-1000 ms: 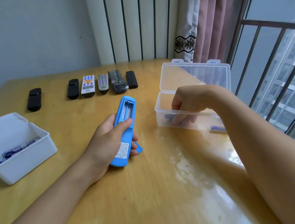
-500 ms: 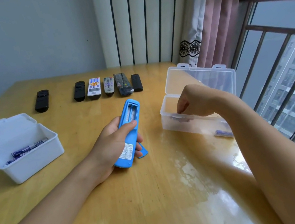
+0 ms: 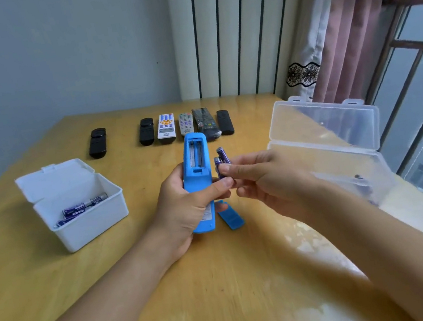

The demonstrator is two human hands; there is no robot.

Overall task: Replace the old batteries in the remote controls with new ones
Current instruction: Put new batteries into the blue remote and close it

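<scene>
Two batteries now out of clear box, pinched in your right hand beside blue remote; left hand grips remote, empty bay ready for loading.

Left hand: raised above the table, palm toward the camera, fingers and thumb curled round a blue remote, thumb across its front. Left forearm: bare, entering from the lower left corner. Right hand: just beside the left, thumb and fingers pinching two batteries upright. Right forearm: bare, entering from the lower right.
</scene>
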